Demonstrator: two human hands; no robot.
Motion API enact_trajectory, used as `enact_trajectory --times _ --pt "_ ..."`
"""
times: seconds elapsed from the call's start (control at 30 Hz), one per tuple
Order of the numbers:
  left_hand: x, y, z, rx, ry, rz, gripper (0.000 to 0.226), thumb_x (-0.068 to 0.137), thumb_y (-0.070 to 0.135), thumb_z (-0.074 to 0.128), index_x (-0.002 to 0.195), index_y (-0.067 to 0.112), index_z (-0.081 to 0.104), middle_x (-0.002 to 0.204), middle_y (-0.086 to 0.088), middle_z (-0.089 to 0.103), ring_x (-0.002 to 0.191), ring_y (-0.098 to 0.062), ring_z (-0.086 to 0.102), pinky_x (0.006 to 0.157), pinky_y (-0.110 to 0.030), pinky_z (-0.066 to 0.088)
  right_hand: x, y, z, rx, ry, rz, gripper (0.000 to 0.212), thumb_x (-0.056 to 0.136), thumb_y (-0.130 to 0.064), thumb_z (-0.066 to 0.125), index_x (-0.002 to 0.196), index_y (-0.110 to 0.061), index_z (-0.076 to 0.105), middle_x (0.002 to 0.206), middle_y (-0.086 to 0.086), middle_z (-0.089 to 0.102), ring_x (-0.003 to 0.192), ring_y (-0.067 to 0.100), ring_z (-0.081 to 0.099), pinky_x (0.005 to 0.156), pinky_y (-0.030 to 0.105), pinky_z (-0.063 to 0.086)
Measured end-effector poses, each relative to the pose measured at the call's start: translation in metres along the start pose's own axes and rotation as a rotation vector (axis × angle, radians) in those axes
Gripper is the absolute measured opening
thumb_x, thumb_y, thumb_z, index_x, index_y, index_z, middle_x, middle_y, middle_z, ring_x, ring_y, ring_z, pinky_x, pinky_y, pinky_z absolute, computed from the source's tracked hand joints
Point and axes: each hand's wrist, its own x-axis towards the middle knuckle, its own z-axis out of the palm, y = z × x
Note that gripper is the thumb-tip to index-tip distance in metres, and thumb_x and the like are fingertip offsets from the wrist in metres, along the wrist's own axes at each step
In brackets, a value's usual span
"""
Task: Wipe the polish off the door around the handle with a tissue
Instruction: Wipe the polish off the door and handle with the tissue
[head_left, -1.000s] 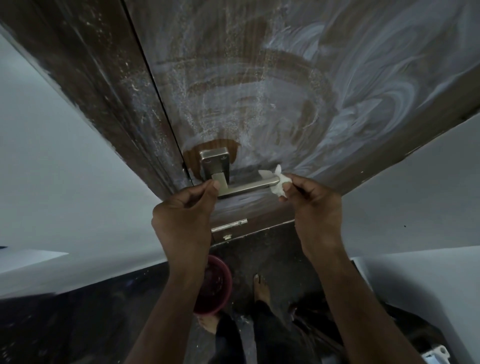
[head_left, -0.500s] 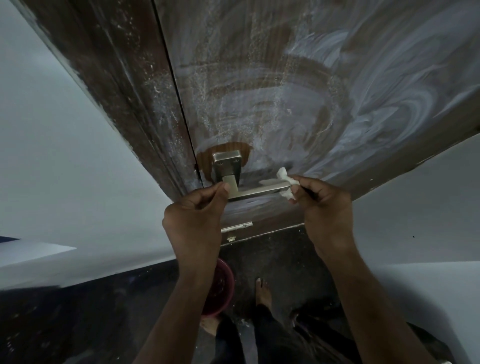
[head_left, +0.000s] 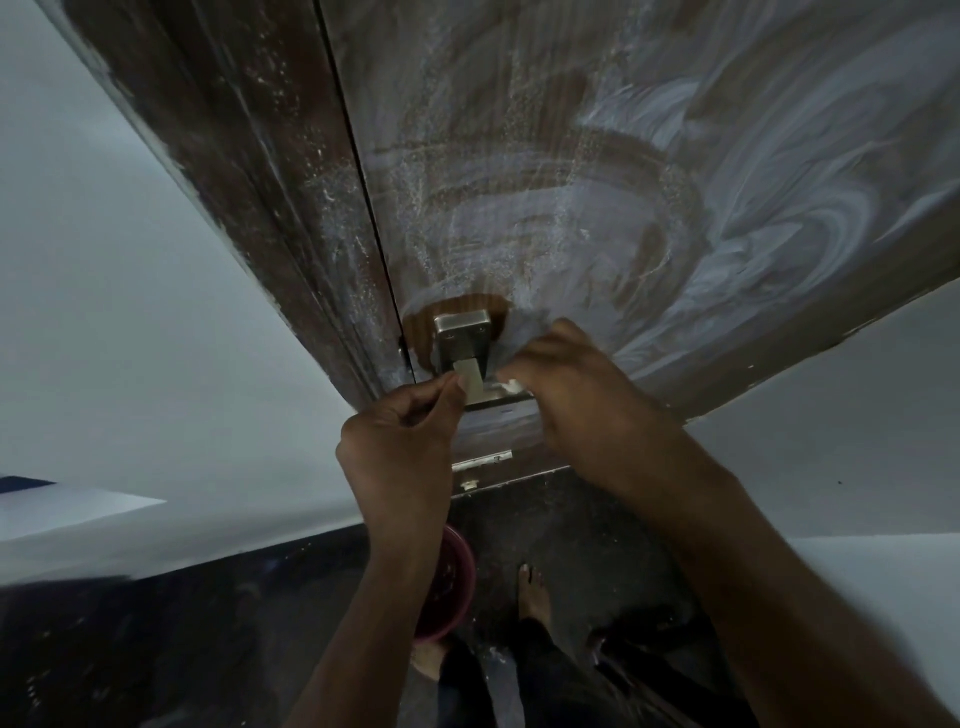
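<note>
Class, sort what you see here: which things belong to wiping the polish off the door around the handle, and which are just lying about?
Part of the job:
door
handle
white polish smears
tissue, barely showing under the right hand
left hand, at the lever

Just lying about:
red bowl on the floor
small latch lower on the door

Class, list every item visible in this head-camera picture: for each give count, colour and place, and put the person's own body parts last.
door: one, brown, smeared with whitish polish swirls, fills the top.
handle: one, silver metal, low on the door, with a wiped bare patch round its plate.
tissue: one, white, only a scrap shows at the right hand's fingers, on the lever.
door frame: one, dark brown, left of the door.
bolt: one, silver, near the door's bottom edge.
bowl: one, maroon, on the dark floor behind the left arm.
walls: pale grey, both sides.
left hand: fingertips pinched by the handle.
right hand: over the lever.
feet: two, bare, below.
</note>
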Motion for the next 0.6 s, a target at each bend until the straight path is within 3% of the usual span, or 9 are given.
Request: enact_trajectory --times 0.1,0.2,0.3,0.4,0.5,0.6 --pt "0.0 0.001 0.0 -0.002 -0.009 -0.01 0.015 0.084 0.024 0.081 0.099 0.022 0.081 0.084 0.016 0.078 0.077 0.007 0.072 0.076 -0.013 0.058 -0.007 0.006 -0.003 0.036 0.042 0.071 0.044 0.083 0.009 0.063 0.116 -0.02 0.069 0.108 -0.002 0.067 0.099 0.005 0.035 0.082 0.024 0.034" --pt "0.001 0.0 -0.002 -0.003 -0.02 -0.019 0.013 0.084 0.025 0.081 0.097 0.024 0.081 0.083 0.017 0.078 0.077 0.007 0.072 0.076 -0.013 0.058 -0.011 0.005 -0.002 -0.019 0.122 0.118 0.035 0.082 0.005 0.067 0.108 -0.018 0.073 0.102 0.002 0.07 0.095 0.006 0.037 0.079 0.022 0.031" --pt "0.003 0.001 -0.003 -0.006 -0.042 -0.013 0.014 0.083 0.029 0.081 0.097 0.025 0.082 0.083 0.018 0.078 0.075 0.006 0.072 0.074 -0.015 0.059 -0.008 -0.023 0.003 0.171 0.336 0.155 0.023 0.086 -0.002 0.074 0.105 -0.014 0.077 0.097 0.002 0.076 0.086 0.005 0.059 0.074 0.016 0.047" --pt "0.007 0.001 -0.006 -0.023 -0.073 -0.037 0.013 0.082 0.027 0.082 0.095 0.027 0.082 0.083 0.02 0.078 0.076 0.006 0.073 0.075 -0.013 0.058 -0.006 -0.04 0.013 0.276 0.591 0.254 0.017 0.084 -0.008 0.078 0.101 -0.01 0.078 0.092 0.001 0.076 0.077 -0.001 0.063 0.073 0.0 0.045" --pt "0.011 0.0 -0.009 -0.008 -0.093 -0.031 0.012 0.082 0.027 0.083 0.093 0.027 0.082 0.081 0.021 0.077 0.075 0.007 0.072 0.073 -0.012 0.057 -0.001 -0.048 0.02 0.379 0.748 0.32 0.015 0.082 -0.006 0.079 0.097 -0.01 0.077 0.09 -0.001 0.074 0.077 0.001 0.066 0.074 0.002 0.049" --pt "0.012 0.001 -0.01 -0.009 -0.106 -0.03 0.009 0.083 0.026 0.081 0.091 0.029 0.082 0.078 0.019 0.078 0.072 0.003 0.073 0.07 -0.018 0.058 0.015 -0.06 0.03 0.42 0.784 0.287 0.014 0.082 -0.005 0.08 0.095 -0.009 0.076 0.092 0.003 0.073 0.08 0.006 0.068 0.074 0.01 0.054"
